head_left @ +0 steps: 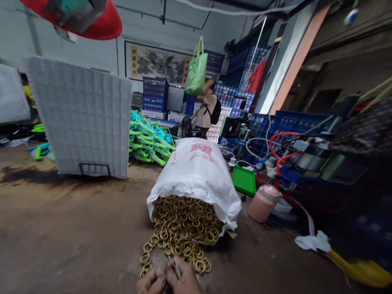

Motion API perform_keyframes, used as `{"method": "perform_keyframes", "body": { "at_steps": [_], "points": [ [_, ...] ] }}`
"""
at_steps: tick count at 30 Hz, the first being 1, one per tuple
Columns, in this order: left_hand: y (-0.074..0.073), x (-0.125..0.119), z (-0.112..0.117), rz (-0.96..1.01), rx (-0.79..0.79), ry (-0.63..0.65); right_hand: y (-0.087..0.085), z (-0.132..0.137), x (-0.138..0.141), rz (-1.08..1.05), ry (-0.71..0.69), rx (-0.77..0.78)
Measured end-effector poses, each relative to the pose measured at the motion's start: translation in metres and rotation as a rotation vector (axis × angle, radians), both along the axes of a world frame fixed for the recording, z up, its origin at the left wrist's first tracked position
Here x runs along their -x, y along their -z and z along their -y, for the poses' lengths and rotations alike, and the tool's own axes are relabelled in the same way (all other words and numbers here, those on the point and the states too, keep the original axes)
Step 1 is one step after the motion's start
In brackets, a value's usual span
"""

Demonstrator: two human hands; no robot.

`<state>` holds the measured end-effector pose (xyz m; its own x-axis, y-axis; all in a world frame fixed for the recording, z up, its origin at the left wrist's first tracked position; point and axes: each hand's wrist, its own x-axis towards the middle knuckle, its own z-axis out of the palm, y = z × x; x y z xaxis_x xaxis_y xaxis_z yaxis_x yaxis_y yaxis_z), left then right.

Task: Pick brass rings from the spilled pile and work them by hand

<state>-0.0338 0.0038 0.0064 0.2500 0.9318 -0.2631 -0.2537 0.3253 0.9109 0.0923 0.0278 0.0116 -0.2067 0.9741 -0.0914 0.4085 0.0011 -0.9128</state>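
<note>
The largest thing is the brown table (73, 237), which spreads across the view. On its left side stands a white quilted panel (79, 119), slightly tilted. At the middle, a white sack (194, 169) with red print lies with its open mouth toward the person. A pile of blue and green items (151, 139) is between panel and sack. To the right of the sack are a green tray (243, 180) and a pink jug (264, 204). The left hand (150, 287) has its fingers bent together; I cannot tell what they grip. The right hand (188, 286), just beside it, seems to pinch a slim grey piece (176, 270). Brass-coloured rings (186, 218) fill the sack's mouth and spill onto the table, close before both hands.
</note>
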Motion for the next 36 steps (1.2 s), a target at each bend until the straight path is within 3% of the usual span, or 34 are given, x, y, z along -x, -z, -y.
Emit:
{"method": "perform_keyframes", "body": {
  "at_steps": [6,19,23,26,29,36],
  "points": [
    [-0.027,0.002,0.008,-0.027,0.027,0.006,-0.020,0.004,0.000,-0.064,-0.031,-0.047],
    [-0.025,0.011,0.015,0.104,0.045,-0.017,-0.033,0.005,0.004,-0.150,-0.039,0.002],
    [-0.023,0.010,0.015,0.076,0.032,-0.066,-0.034,0.007,-0.002,0.021,0.018,-0.127],
    [-0.023,0.010,0.014,0.052,-0.017,-0.100,-0.032,0.012,-0.004,0.215,-0.070,-0.228],
    [-0.025,0.009,0.015,0.066,-0.076,-0.099,-0.028,0.018,-0.002,0.364,-0.169,-0.260],
    [-0.029,0.009,0.017,-0.004,-0.168,-0.116,-0.024,0.022,0.002,0.554,-0.207,-0.274]
  ]
}}
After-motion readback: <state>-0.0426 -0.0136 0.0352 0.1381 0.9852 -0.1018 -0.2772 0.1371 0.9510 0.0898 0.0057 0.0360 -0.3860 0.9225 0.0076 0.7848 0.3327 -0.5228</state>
